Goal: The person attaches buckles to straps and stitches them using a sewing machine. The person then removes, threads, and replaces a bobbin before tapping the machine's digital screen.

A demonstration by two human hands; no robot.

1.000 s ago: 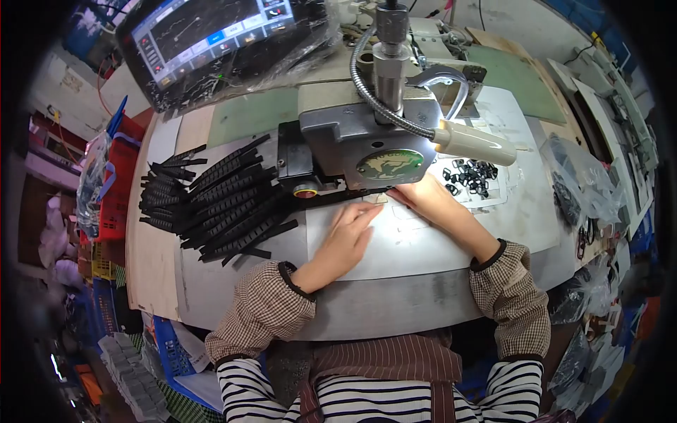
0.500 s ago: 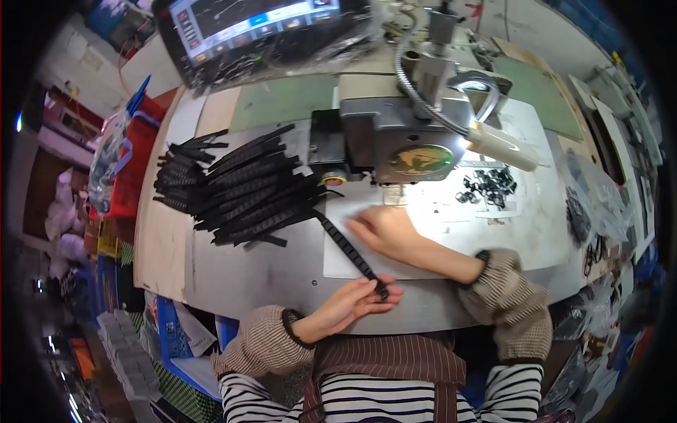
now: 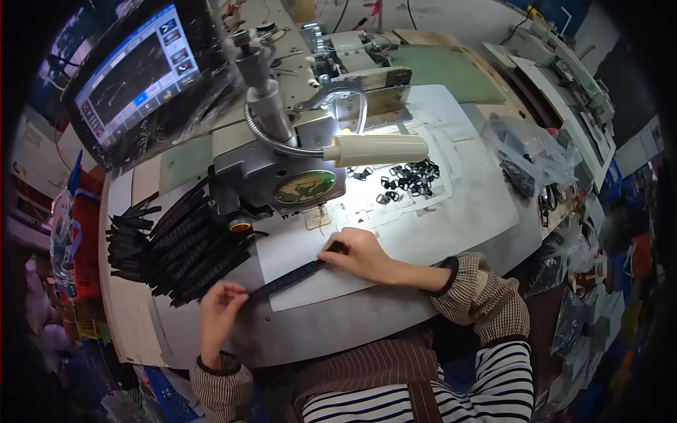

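A black webbing strap is stretched at a slant between my two hands, above the white sheet. My left hand pinches its lower left end between thumb and fingers. At the upper right end my right hand is closed on the strap, with a dark bit of it showing at the fingertips. Left of the sewing machine head lies a pile of similar black straps. Small black buckles sit heaped under the lamp, beyond my right hand.
A cream lamp on a flexible metal arm juts over the work surface. The screen stands at the back left. Clear plastic bags lie on the right, and a red crate stands beyond the table's left edge.
My left hand has moved left to the strap's other end, and my right hand has taken hold of the strap. The strap now slopes up to the right. The view has turned.
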